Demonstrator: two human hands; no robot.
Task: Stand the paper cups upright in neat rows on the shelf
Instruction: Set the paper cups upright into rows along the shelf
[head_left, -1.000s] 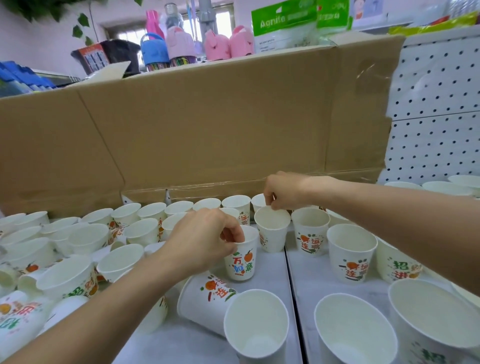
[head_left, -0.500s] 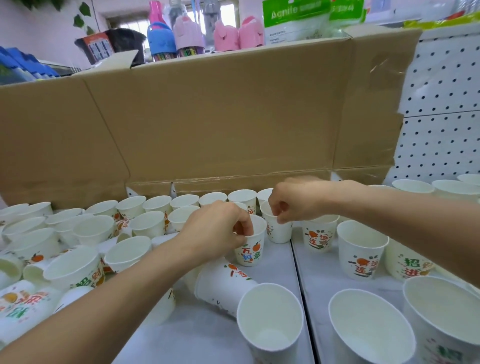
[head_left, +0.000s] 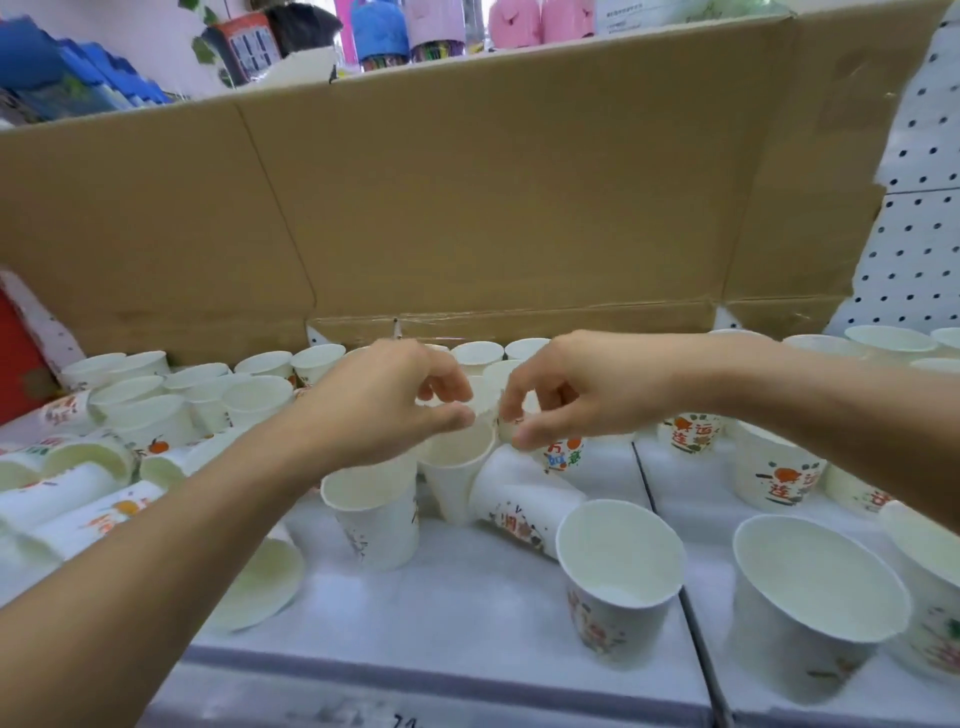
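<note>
White paper cups with orange and green print cover the grey shelf. My left hand is curled, its thumb and forefinger pinching the rim of a tilted cup at the shelf's middle. My right hand comes in from the right and pinches the rim of a printed cup right beside it. The two hands almost touch. Below them one cup lies on its side, while two more cups stand upright.
A tall cardboard sheet walls off the back, with a row of upright cups along its foot. Several cups lie toppled at the left. More upright cups fill the right panel under a white pegboard.
Both hands have drawn together over the middle cups, the right one moving left and nearer. The camera has come closer and lower.
</note>
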